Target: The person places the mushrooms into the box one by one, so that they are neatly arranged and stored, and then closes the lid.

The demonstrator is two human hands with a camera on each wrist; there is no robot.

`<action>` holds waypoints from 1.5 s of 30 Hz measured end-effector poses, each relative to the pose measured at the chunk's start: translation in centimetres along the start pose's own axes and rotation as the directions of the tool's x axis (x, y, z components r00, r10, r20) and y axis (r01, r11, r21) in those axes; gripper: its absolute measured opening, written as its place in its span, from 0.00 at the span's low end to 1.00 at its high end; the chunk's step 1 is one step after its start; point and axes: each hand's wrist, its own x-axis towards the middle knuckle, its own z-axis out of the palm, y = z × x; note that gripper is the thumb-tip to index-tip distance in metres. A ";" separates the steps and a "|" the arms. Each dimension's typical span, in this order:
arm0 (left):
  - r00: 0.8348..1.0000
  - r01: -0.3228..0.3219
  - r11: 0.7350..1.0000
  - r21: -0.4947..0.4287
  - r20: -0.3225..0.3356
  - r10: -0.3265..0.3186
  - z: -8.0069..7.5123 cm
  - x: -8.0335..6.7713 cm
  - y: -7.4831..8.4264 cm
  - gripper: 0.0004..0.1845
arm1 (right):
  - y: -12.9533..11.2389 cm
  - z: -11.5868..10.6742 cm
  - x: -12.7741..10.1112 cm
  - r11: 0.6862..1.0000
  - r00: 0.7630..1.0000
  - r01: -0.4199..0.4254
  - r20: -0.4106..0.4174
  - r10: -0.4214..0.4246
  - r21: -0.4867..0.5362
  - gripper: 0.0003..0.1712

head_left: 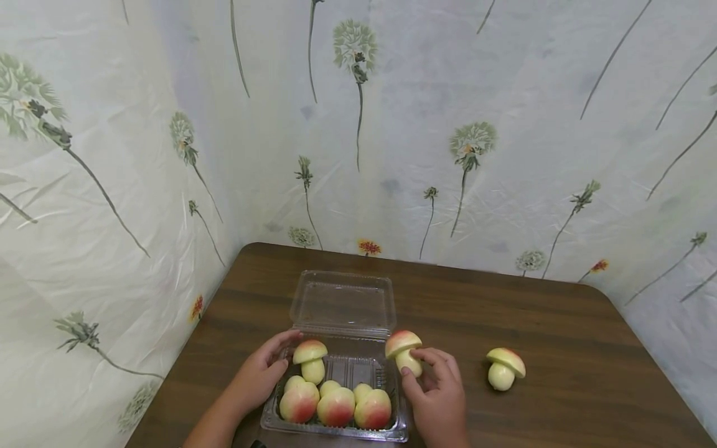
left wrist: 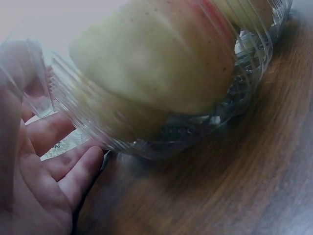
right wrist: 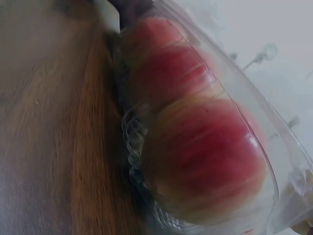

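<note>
Head view: the clear plastic clamshell box (head_left: pixel 336 398) lies open on the brown wooden table (head_left: pixel 560 336). The left hand (head_left: pixel 263 373) rests with relaxed fingers against the box's left wall, beside a standing mushroom-shaped fruit piece (head_left: pixel 310 361) inside. The right hand (head_left: pixel 437 392) pinches a red-capped mushroom piece (head_left: pixel 404 351) at the box's right edge; a third mushroom piece (head_left: pixel 505 367) stands well right of the box.

Left wrist view: straight fingers (left wrist: pixel 73 171) touch the ribbed wall.

Right wrist view: red caps (right wrist: pixel 205 152) fill the box; I cannot tell the grip here
</note>
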 end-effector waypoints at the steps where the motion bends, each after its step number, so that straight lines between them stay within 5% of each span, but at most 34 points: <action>1: 1.000 -0.002 1.000 0.000 0.000 0.002 0.0 0.0 0.0 0.30 | -0.1 0.0 -0.1 1.000 1.000 -0.001 0.002 0.001 -0.001 0.20; 33: 1.000 0.000 1.000 0.011 0.004 0.000 0.0 -0.1 -0.1 0.29 | -1.8 1.4 -1.2 1.000 0.998 -0.014 0.065 0.015 -0.011 0.21; 45: 1.000 -0.013 1.000 0.014 -0.013 0.013 0.1 0.0 -0.1 0.29 | -1.6 1.9 -1.1 0.999 0.997 0.051 0.062 -0.052 0.013 0.23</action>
